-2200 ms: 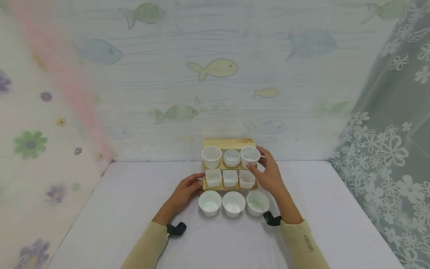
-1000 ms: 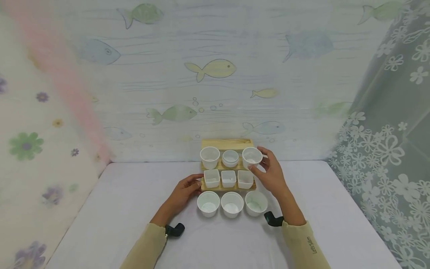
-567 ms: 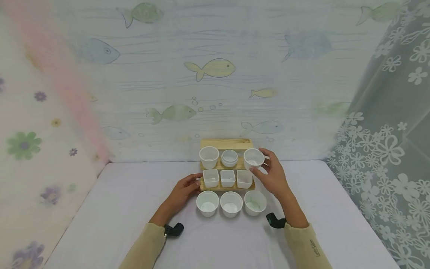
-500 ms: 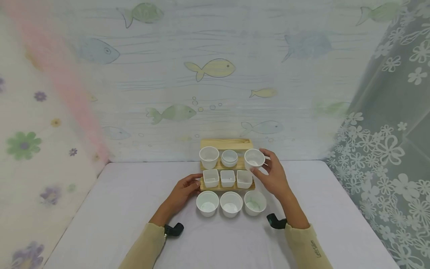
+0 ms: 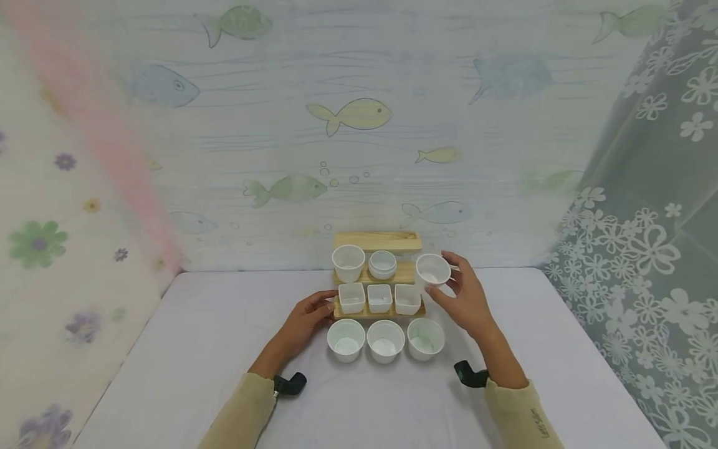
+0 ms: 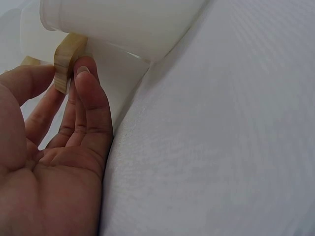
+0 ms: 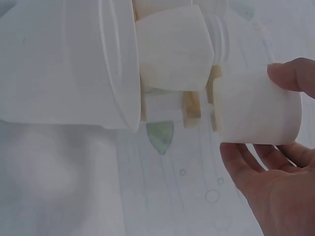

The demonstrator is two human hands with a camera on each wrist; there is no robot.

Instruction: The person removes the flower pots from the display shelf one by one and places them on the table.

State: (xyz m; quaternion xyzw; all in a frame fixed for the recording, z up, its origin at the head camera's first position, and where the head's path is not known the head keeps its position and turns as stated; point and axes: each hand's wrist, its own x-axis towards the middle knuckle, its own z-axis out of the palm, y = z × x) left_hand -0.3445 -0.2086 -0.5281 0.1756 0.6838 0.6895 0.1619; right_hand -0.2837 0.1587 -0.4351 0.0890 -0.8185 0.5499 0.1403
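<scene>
My right hand [image 5: 467,304] holds a small white cup with a side handle [image 5: 432,270] at the right end of the wooden tiered stand [image 5: 377,241]. In the right wrist view the thumb lies on one side of the cup [image 7: 256,110] and the fingers on the other. My left hand [image 5: 305,321] pinches the left end of the stand's lower step; the left wrist view shows its wooden end [image 6: 67,61] between thumb and fingers. On the upper step stand a round white cup [image 5: 348,264] and a small white pot [image 5: 382,265].
Three squarish white cups stand on the lower step, among them a middle one [image 5: 379,299]. In front are three round bowls, the right one [image 5: 426,340] greenish inside. A fish-patterned curtain [image 5: 359,156] hangs behind the white-covered table [image 5: 359,405].
The right hand has moved the handled cup rightward and slightly nearer, off its place on the upper step. My left hand has kept its hold on the stand.
</scene>
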